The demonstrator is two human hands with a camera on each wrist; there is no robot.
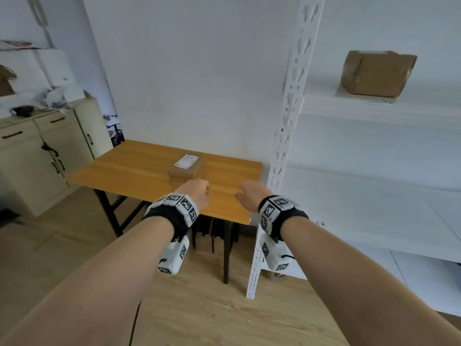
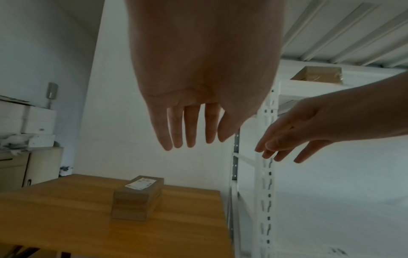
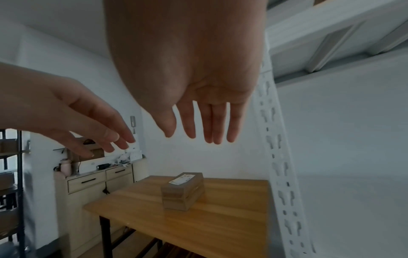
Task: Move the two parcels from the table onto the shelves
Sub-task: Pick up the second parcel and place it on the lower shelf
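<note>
A small brown cardboard parcel (image 1: 186, 168) with a white label lies on the wooden table (image 1: 129, 171), near its back middle; it also shows as the parcel (image 2: 138, 198) and the parcel (image 3: 182, 190) in the wrist views. A second, larger taped parcel (image 1: 378, 72) sits on the upper white shelf (image 1: 374, 111). My left hand (image 1: 197, 193) hovers above the table just in front of the small parcel, fingers straight and empty. My right hand (image 1: 252, 193) hovers to its right, also with relaxed straight fingers (image 3: 209, 122), holding nothing.
The white shelving unit's perforated upright post (image 1: 291, 96) stands right beside the table's right edge. A lower white shelf (image 1: 374, 208) lies to the right. A beige cabinet (image 1: 45, 151) with clutter on top stands at the left. Wooden floor lies below.
</note>
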